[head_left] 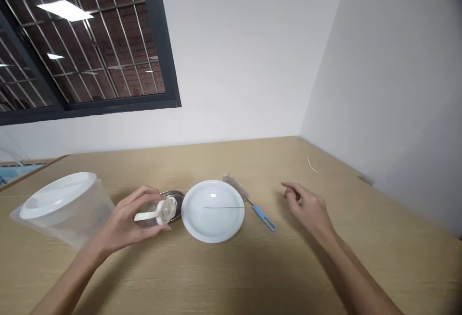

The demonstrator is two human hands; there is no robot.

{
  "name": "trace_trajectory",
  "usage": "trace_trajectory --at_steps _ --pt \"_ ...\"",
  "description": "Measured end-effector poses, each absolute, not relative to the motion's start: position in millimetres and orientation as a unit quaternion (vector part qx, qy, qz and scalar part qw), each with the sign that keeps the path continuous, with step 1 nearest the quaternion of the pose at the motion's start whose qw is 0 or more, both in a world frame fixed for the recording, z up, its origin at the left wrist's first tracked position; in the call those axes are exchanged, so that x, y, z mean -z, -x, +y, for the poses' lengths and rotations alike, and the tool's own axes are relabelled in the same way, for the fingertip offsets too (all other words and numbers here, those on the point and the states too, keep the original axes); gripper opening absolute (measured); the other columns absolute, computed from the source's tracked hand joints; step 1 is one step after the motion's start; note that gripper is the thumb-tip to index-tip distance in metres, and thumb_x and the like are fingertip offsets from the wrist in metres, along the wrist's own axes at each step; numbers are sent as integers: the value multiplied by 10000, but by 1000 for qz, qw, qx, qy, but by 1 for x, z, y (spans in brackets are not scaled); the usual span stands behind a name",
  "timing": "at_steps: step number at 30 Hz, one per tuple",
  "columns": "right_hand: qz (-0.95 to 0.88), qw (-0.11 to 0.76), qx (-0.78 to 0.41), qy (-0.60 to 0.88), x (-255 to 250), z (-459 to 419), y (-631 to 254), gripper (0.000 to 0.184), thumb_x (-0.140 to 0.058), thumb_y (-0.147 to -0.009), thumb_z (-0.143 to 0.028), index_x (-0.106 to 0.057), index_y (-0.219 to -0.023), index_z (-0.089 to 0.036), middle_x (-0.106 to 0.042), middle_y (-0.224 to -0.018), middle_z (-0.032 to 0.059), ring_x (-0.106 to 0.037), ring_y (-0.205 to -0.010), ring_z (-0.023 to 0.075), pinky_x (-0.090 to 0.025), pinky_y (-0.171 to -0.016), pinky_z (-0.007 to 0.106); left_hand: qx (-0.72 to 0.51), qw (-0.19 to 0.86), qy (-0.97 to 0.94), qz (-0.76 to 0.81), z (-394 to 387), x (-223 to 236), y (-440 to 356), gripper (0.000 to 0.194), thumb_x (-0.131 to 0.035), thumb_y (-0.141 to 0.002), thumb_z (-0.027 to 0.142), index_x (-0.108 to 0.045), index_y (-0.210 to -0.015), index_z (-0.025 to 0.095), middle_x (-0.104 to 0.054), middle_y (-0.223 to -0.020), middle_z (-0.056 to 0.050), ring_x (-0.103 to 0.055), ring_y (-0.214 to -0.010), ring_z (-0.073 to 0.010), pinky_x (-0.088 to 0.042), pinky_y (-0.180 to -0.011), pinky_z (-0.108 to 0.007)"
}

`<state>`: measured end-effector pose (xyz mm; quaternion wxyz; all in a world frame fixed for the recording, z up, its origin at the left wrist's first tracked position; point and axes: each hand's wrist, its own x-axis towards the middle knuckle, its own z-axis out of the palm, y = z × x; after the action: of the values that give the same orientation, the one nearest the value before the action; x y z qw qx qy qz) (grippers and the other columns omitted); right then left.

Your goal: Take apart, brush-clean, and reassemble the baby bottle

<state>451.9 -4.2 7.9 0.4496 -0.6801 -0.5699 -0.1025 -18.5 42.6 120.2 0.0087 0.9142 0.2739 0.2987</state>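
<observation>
My left hand (132,216) is wrapped round a clear bottle (149,207) with a white cap and a white spout or handle pointing left. A shiny metal dish (178,203) lies just beyond the bottle, partly hidden by it. Right of that sits a white plate (212,228), with a thin dark line across its middle that I cannot identify. A brush with a blue handle (265,218) lies at the plate's right side, its bristles (236,186) close to the rim. Over the table to the right, my right hand (306,209) is empty, index finger stretched out and the other fingers loosely bent.
On the left stands a frosted plastic container (77,214) with a white lid (59,195). A thin white strip (312,165) lies toward the back right of the wooden table (202,281). White walls and a barred window (90,41) border the table.
</observation>
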Motion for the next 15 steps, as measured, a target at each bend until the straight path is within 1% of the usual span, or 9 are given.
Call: trace_trajectory --at_steps 3,5,7,9,12,15 --pt "-578 451 102 672 -7 -4 -452 379 -434 -876 -345 -731 -1022 -159 -763 -795 63 -663 -582 180 -514 -672 318 -186 -61 -954 225 48 -137 -9 387 -679 -908 317 -566 -1270 243 -637 -1131 -72 -649 -959 -175 -499 -790 -272" --pt "-584 452 102 666 -7 -4 -452 382 -427 -882 -337 -729 -1025 -152 -765 -809 71 -678 -605 185 -520 -676 319 -128 -109 -967 192 52 -142 -30 364 -637 -936 327 -564 -1282 238 -640 -1159 -82 -646 -976 -201 -489 -792 -300" --pt "-590 452 103 661 -7 -4 -452 379 -421 -888 -329 -728 -1016 -147 -765 -807 75 -688 -618 190 -523 -669 318 -77 -160 -971 157 56 -142 -49 354 -638 -933 296 -574 -1275 228 -648 -1170 -91 -641 -979 -231 -475 -814 -337" --pt "-593 452 105 658 -7 -4 -452 370 -418 -890 -316 -726 -1008 -148 -767 -809 77 -697 -633 193 -526 -663 316 -42 -199 -971 127 61 -141 -65 310 -645 -918 215 -603 -1225 217 -664 -1135 -90 -635 -955 -239 -450 -836 -357" --pt "-595 450 106 658 -7 -4 -453 358 -417 -894 -291 -722 -1019 -152 -772 -838 80 -706 -664 196 -532 -680 316 -29 -222 -970 93 66 -140 -82 235 -608 -903 82 -647 -1095 213 -678 -1058 -79 -630 -913 -212 -410 -867 -348" --pt "-596 448 104 658 -8 -5 -452 351 -418 -899 -267 -721 -1038 -156 -775 -862 82 -707 -681 195 -537 -708 316 -24 -235 -969 72 66 -142 -93 246 -563 -911 27 -657 -1043 211 -687 -1033 -72 -630 -908 -196 -387 -886 -340"
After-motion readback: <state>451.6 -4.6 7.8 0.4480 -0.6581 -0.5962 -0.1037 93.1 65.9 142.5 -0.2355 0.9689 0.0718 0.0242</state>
